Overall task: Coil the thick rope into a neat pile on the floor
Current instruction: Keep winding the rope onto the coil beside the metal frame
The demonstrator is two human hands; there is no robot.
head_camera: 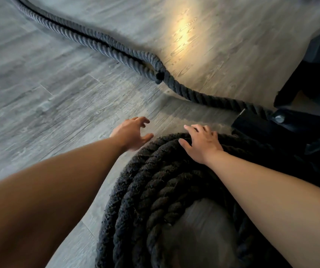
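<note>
At the bottom centre of the frame your coil (155, 190) of thick black rope lies in several stacked rings on the grey wood-grain floor (39, 89), a bare patch of planks showing through its middle. Your right hand (201, 143) rests palm down on the far rim of the coil, fingers spread flat over the top ring rather than closed around it. Your left hand (131, 133) hovers just beside the coil's left edge, fingers loosely curled and apart, holding nothing. Past your hands, the uncoiled rope (105, 43) runs from the right middle of the frame, beside a dark metal base (283, 124) with a bolt head (280, 118), and snakes away to the upper left as two strands lying side by side; one strand ends at a blunt tip near the centre. A warm patch of light falls on the planks at upper centre-right.
</note>
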